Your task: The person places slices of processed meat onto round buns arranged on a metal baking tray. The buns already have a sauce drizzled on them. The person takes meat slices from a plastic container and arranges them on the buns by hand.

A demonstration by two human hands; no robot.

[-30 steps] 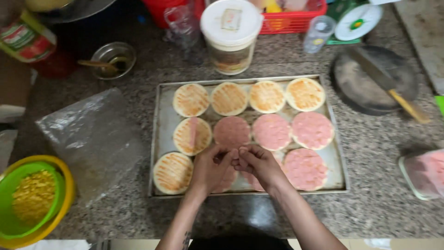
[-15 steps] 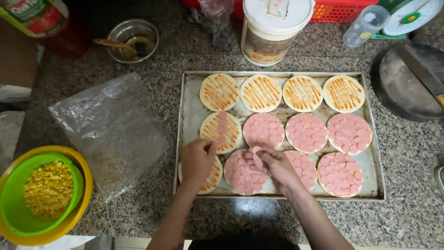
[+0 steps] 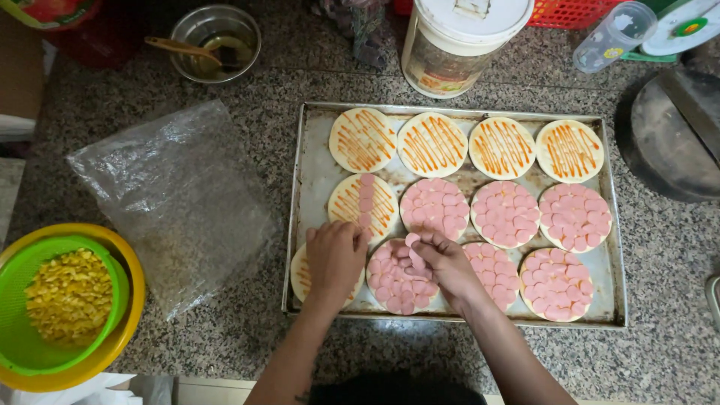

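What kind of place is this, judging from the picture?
Probably a home kitchen: a speckled stone counter, a metal baking tray of small round pizza bases with sauce and sausage slices, and a colander of corn.

Pink sausage slices [image 3: 415, 259] atop dough round [image 3: 397, 289]

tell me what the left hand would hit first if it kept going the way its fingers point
The left hand points up the tray, so it would probably first meet the sauced dough round with one strip of sausage slices, just beyond its fingertips.
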